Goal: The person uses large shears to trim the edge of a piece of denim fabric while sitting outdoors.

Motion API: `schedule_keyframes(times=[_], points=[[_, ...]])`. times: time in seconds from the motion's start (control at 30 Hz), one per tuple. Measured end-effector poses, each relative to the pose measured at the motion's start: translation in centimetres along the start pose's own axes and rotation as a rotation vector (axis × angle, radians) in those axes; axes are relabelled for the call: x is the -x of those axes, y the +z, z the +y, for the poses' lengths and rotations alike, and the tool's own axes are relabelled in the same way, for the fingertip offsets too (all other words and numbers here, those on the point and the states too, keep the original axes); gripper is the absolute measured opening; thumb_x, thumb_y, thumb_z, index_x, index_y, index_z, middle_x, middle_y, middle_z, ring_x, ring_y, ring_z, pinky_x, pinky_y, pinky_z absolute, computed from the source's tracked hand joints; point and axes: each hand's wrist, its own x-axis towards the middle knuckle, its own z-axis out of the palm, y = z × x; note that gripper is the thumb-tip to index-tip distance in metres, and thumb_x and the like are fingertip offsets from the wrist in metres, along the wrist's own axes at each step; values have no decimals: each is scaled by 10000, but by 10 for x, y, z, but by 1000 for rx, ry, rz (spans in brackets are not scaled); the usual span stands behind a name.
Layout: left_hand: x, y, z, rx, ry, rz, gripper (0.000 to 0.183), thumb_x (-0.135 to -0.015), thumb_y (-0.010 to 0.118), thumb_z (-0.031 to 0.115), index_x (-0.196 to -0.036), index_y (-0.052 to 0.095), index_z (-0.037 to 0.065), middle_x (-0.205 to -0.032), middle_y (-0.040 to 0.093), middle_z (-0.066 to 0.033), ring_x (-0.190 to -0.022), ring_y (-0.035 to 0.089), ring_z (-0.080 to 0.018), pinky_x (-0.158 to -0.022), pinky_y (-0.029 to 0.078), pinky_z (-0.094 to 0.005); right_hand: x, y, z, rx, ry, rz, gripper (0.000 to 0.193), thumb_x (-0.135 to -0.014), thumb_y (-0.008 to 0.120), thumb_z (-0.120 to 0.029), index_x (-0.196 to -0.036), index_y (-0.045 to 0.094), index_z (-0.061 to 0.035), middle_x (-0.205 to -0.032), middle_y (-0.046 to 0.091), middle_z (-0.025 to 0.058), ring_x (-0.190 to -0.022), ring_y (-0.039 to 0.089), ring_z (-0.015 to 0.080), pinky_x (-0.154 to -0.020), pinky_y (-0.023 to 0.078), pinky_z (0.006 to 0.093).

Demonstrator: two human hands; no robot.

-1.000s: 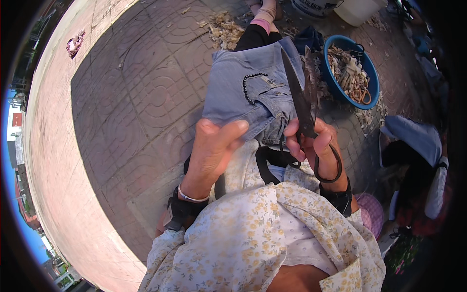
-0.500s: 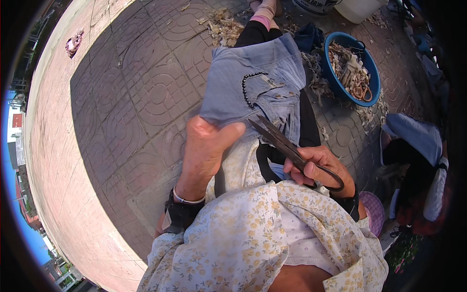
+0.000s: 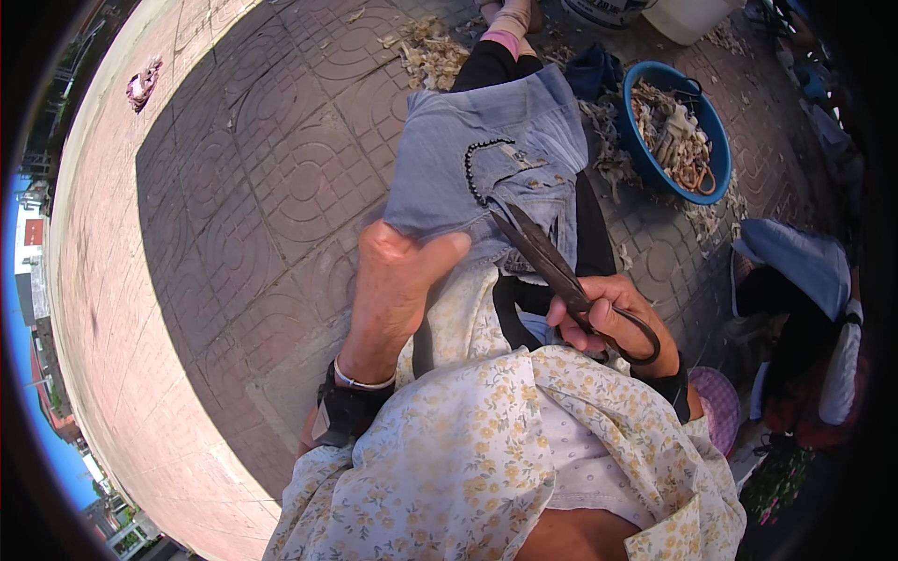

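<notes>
Dark metal scissors (image 3: 552, 266) are in my right hand (image 3: 613, 318), fingers closed round the handle loops. Their blades point up and left over the lap, slightly apart at the tips. My left hand (image 3: 398, 280) is closed, with its thumb lying toward the scissors. Its other fingers are curled out of sight, so whatever they hold is hidden. It rests at the near left edge of a blue denim cloth (image 3: 435, 178) spread over the legs. A curved strand of black beads (image 3: 470, 168) lies on the denim.
A blue basin (image 3: 716, 140) at the far right holds pale, shredded-looking scraps. More scraps (image 3: 430, 56) lie on the patterned paving (image 3: 309, 168). White buckets (image 3: 687, 19) stand at the back. Another person's denim-covered legs (image 3: 800, 262) are at the right.
The scissors have turned a little more upright in my right hand, their tips shifting right and up. The left hand has hardly moved.
</notes>
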Motion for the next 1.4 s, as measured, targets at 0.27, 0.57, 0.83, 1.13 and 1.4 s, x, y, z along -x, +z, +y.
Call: schedule_keyframes(times=[0.27,0.57,0.83,1.13,1.4], points=[[-1,-1,-2,-20,0,8,259,-791,625,-31,-1047,598,3,-806,588,20,-641,481,-38,-571,390,-202,-3,5,-8,31,67,-34,458,-908,593,-440,-999,629,8,-643,514,-18,-544,419,36,-477,293,197],[0,-2,-3,-11,7,0,260,-789,633,-25,-1045,603,4,-802,590,26,-641,481,-32,-575,387,-196,-1,2,-2,-4,61,-21,436,-923,571,-420,-993,633,6,-646,518,-14,-531,397,28,-464,270,193],[-1,-3,-3,-24,16,-11,323,-789,626,-32,-1109,587,-28,-905,631,-14,-722,553,-47,-653,454,-204,-3,-1,-3,15,66,-38,425,-923,576,-415,-982,636,1,-625,518,-11,-528,410,36,-461,280,202],[-1,-6,-3,-111,26,-25,380,-786,615,-43,-1163,561,-53,-1043,650,-79,-904,629,-133,-852,490,-272,-5,-9,-5,103,62,-61,440,-906,601,-434,-953,627,3,-614,502,-14,-523,418,51,-462,289,219],[1,-1,-3,22,8,-10,289,-788,620,-28,-1076,593,-43,-984,651,-78,-752,587,-97,-687,488,-243,-9,-3,3,42,-22,-46,456,-910,597,-435,-956,631,18,-613,490,-16,-520,414,47,-464,288,206]])
